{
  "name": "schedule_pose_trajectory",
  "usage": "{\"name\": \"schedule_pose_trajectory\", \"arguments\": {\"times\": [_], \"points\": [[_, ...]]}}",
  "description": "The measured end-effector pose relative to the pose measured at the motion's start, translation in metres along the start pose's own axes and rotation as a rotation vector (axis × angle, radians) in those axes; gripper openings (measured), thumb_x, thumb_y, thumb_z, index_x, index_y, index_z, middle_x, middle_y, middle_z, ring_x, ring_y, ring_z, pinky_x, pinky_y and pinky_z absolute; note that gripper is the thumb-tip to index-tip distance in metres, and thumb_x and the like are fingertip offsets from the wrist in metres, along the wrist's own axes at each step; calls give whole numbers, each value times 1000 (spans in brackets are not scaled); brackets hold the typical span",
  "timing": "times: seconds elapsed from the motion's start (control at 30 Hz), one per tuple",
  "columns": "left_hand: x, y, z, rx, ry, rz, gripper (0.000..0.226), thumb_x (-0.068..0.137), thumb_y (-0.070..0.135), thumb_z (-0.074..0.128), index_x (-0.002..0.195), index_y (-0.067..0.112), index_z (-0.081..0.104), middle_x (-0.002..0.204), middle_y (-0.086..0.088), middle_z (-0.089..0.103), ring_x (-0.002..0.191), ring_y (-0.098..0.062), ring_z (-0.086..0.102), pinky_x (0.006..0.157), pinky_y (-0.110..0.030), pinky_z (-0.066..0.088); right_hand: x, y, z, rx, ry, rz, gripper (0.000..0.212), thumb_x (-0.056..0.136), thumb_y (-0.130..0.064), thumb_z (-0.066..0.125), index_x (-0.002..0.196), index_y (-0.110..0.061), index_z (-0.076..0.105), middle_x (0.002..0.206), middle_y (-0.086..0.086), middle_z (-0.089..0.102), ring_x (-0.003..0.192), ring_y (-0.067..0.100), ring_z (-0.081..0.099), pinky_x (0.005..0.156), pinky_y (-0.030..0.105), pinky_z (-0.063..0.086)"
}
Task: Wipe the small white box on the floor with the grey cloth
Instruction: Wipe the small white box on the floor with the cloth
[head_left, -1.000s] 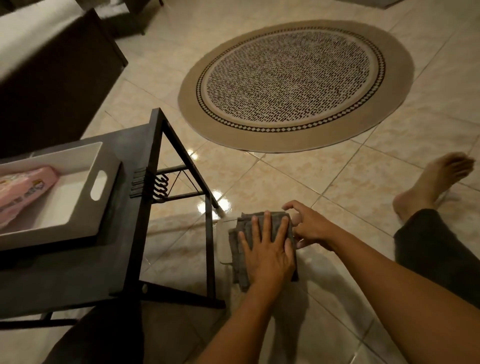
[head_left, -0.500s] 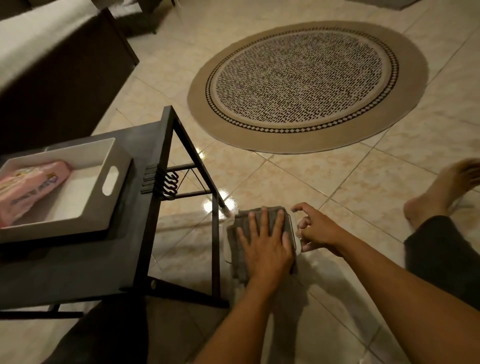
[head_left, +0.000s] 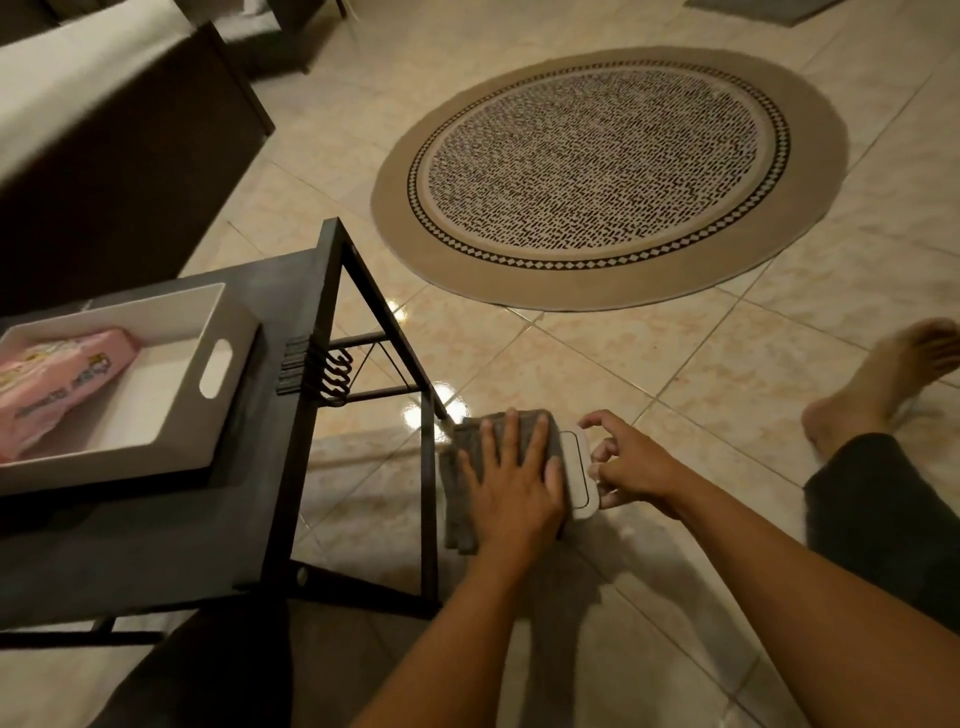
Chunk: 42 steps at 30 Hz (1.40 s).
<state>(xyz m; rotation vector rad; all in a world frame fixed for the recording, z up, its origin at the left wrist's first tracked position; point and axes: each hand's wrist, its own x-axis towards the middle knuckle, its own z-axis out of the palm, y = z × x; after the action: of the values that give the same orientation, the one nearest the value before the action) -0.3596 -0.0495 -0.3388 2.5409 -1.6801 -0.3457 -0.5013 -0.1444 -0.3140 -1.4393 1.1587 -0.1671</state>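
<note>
A small white box (head_left: 577, 470) lies flat on the tiled floor beside the black table's leg. The folded grey cloth (head_left: 462, 457) covers most of its top; only the right strip of the lid shows. My left hand (head_left: 511, 480) presses flat on the cloth, fingers spread and pointing away from me. My right hand (head_left: 626, 465) grips the box's right edge with fingertips at its far and near corners, steadying it.
A black metal-framed side table (head_left: 291, 395) stands just left of the box, carrying a white tray (head_left: 218, 374) with a pink wipes pack (head_left: 57, 379). A round patterned rug (head_left: 608, 171) lies ahead. My bare foot (head_left: 878, 384) and dark-trousered leg rest at right. A dark sofa (head_left: 119, 156) sits far left.
My left hand has slid the cloth leftwards across the box, uncovering the lid's right strip. My right hand has shifted its fingers along the box's right edge.
</note>
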Motion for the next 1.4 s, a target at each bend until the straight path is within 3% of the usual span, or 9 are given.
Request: {"name": "schedule_pose_trajectory", "arguments": {"times": [0.13,0.3,0.4,0.6,0.77,0.87,1.03,1.27,1.4], "points": [[-9,-31,-9,-16,-16,-153,60,100,52,13,148,41,-21,161,0,-23,144,-26,-25,115,-61,-10,0,-3,0,-2,5,3,56,87,11,54,127,-28,47,92,15,53,71,25,62,62,40,64],[-33,4,10,-50,40,-13,61,93,62,1,151,43,-7,162,2,-17,146,-27,-21,113,-58,-15,3,-2,0,5,-12,4,55,89,11,54,125,-29,47,90,14,51,72,25,61,62,40,63],[-9,6,7,-47,28,29,59,98,57,12,151,44,-8,161,3,-18,146,-26,-22,114,-58,-14,2,-1,1,6,-4,3,54,89,10,54,127,-29,47,89,15,51,71,25,60,62,39,63],[-22,-36,-6,-16,44,-213,60,99,53,14,151,40,-13,163,-3,-16,147,-28,-21,116,-60,-4,3,0,2,-1,10,2,57,88,11,54,127,-30,47,94,17,54,73,27,63,63,42,64],[-43,13,11,-62,10,-25,61,92,62,-4,150,43,-11,161,0,-21,146,-28,-23,113,-58,-14,4,2,2,19,-2,-8,55,89,10,55,125,-31,48,94,15,52,72,25,61,64,42,64],[-15,9,4,-27,6,17,58,99,56,12,150,43,-12,162,1,-18,147,-26,-21,115,-58,-12,3,2,2,15,2,-9,54,89,9,55,125,-31,48,94,16,53,72,25,61,64,41,64],[-14,-39,-8,4,26,-189,61,99,53,14,149,41,-19,162,-2,-19,146,-28,-23,116,-60,-7,3,1,3,-1,12,-9,57,88,11,55,123,-33,48,93,15,54,74,26,64,62,41,64],[-32,-3,6,-40,5,66,61,97,56,19,151,46,-8,160,5,-22,146,-23,-24,114,-55,-17,3,0,0,44,-21,-6,55,89,11,53,127,-30,49,91,13,51,71,24,61,56,33,60],[-35,-31,-5,14,-46,52,62,97,57,22,149,49,-11,159,7,-24,145,-21,-25,115,-52,-18,0,0,1,36,-14,1,56,89,11,53,126,-31,48,93,13,52,72,24,63,58,35,61]]}}
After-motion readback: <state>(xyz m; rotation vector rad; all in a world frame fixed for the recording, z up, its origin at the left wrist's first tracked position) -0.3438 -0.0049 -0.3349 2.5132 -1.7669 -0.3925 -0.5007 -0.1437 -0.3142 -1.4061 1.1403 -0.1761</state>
